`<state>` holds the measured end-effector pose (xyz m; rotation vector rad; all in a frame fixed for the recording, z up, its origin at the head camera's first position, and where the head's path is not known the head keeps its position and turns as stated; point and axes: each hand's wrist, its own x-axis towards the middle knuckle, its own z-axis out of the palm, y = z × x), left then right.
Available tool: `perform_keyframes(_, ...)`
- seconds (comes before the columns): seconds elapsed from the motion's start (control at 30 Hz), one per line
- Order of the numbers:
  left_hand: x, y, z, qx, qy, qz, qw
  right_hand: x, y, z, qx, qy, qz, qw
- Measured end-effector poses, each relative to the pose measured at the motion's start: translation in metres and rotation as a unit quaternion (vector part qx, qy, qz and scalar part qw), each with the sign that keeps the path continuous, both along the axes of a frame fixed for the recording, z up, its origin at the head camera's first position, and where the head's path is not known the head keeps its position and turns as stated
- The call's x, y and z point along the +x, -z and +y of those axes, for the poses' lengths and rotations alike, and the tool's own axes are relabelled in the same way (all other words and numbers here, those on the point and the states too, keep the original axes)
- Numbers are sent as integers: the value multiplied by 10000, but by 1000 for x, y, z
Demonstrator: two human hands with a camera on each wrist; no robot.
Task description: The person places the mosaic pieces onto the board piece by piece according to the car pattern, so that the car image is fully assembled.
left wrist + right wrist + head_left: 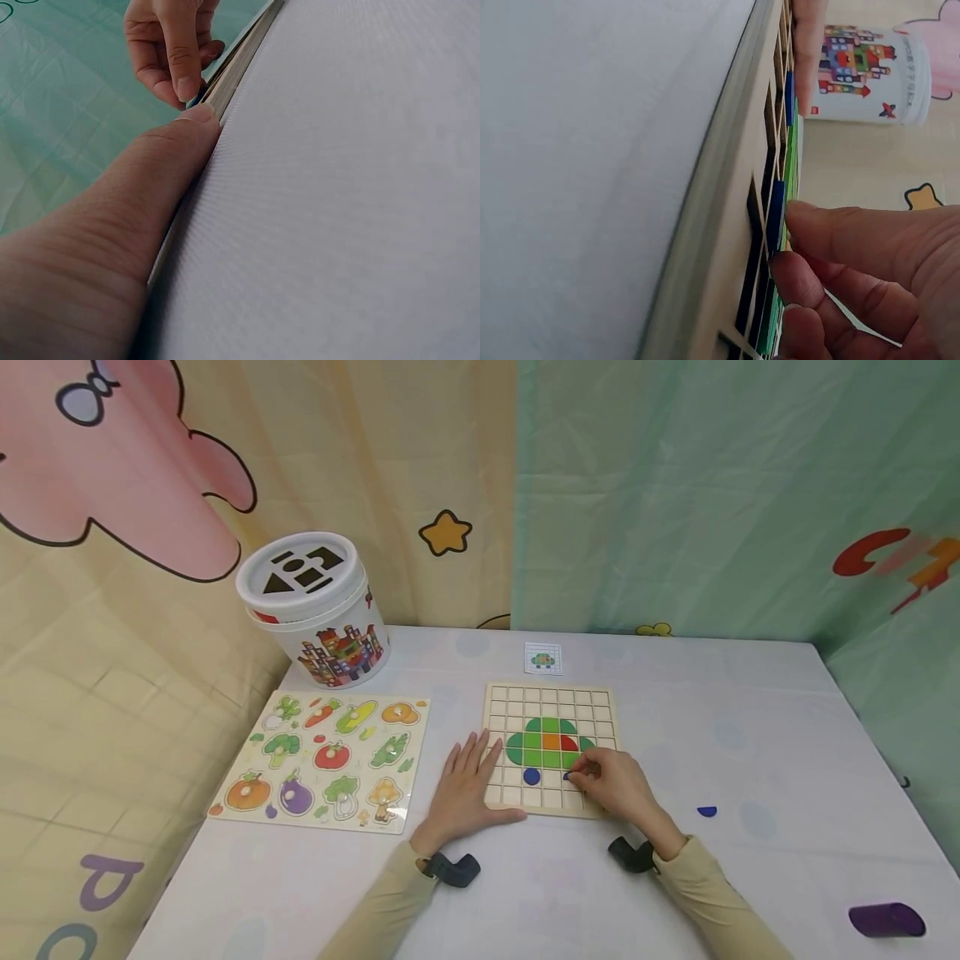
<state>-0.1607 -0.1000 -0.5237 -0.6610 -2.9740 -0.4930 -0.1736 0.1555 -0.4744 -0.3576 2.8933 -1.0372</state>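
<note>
A wooden grid board (pixel 504 793) lies on the table, with green, orange and red pieces forming a car-like shape. Below the green row sits a blue round (pixel 532 776), whole in outline. My right hand (pixel 615 783) pinches a small blue piece (pixel 776 214) between thumb and forefinger at the board's lower right cells; its full outline is hidden by the fingers. With fingers spread, my left hand (pixel 467 789) rests on the board's left side, and its thumb (pixel 169 154) lies along the near edge. A small pattern card (pixel 543 658) lies behind the board.
A blue half-round piece (pixel 707 812) lies right of the board, and a purple block (pixel 887 920) near the front right corner. On the left are a vegetable puzzle board (pixel 307 760) and a white shape-sorter bucket (pixel 330 635). Curtains (pixel 660 493) stand behind the table.
</note>
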Motion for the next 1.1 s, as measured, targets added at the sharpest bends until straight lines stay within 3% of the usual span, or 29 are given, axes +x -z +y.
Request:
perform_keyframes(0.53,-1,-2,0,35,1,28,10000,-3,-1,0,275,-146,47,9995)
perform_keyframes(0.73,-1,-1,1,30,36,48,10000,3,-1,5,207,-208,188,9994)
perform_keyframes(0.9,-1,1,2,-23,33,64,10000,13,-6,25,61,-187,347,9992)
perform_keyframes(1.1,0,-1,1,-1,8,32,10000,23,-15,68,240,83,485,9985)
